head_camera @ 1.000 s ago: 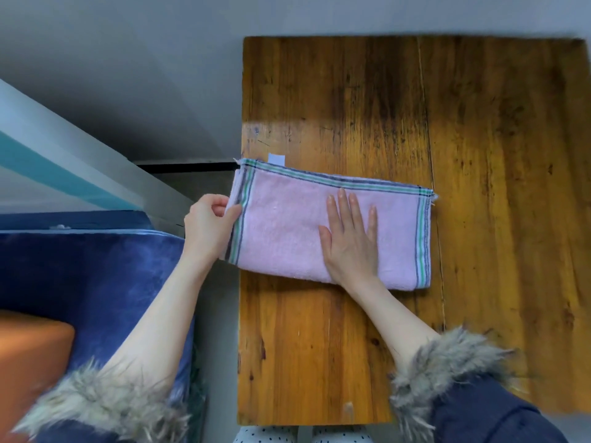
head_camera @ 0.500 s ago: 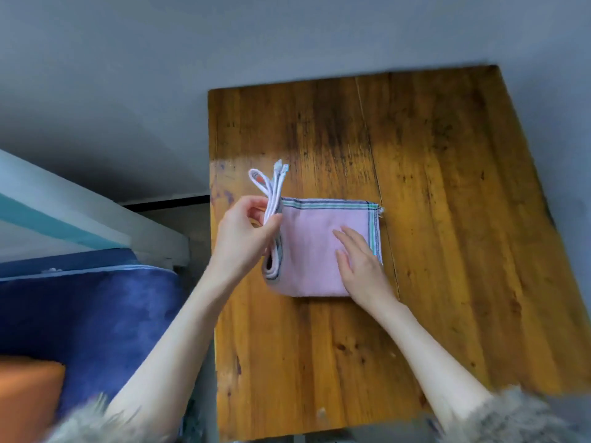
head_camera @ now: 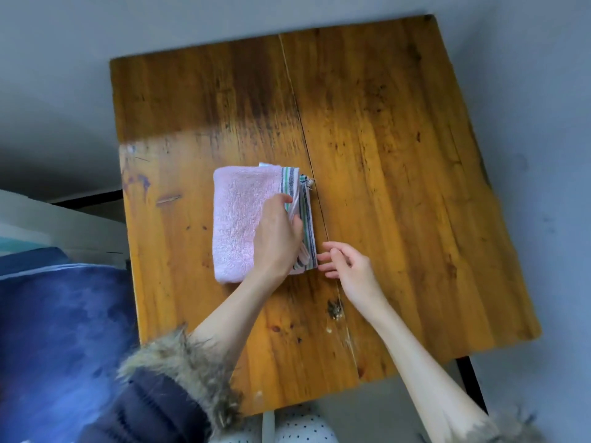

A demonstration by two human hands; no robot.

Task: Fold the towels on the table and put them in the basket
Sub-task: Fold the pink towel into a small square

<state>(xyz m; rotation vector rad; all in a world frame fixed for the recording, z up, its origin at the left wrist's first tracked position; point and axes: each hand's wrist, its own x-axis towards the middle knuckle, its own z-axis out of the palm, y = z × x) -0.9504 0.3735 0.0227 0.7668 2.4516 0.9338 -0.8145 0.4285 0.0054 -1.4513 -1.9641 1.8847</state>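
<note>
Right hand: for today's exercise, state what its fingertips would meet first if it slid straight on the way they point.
The right hand points left, so it would probably first meet the striped edge of the pink towel, close beside its fingertips.

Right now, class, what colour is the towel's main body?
Pink towel, clearest in the head view.

A worn, dark-stained wooden table (head_camera: 399, 187) with a seam running down its planks carries one folded pink towel (head_camera: 238, 219), striped edge lying just beside that seam
</note>
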